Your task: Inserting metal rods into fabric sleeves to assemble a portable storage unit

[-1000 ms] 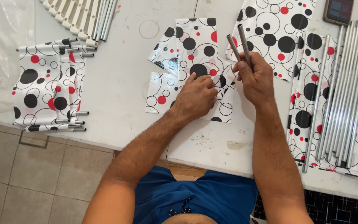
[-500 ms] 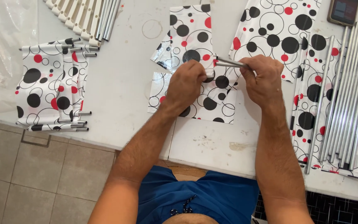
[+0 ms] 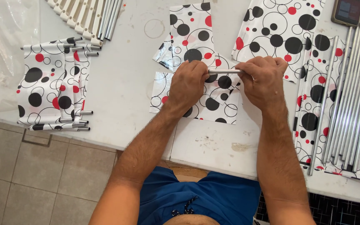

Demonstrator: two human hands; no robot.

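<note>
The left hand (image 3: 188, 81) and right hand (image 3: 263, 77) each pinch 1 end of a small metal tube (image 3: 223, 71). The tube lies level, just above a spotted plastic sheet (image 3: 213, 104) on the white table (image 3: 121, 83).

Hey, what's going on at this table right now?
A person holds a thin metal rod level between the left hand and right hand, just above a dotted plastic sheet on the white table. Finished sheets with rods in them lie stacked at the left. Loose rods lie on more dotted sheets at the right, and a phone lies at the far corner.
</note>
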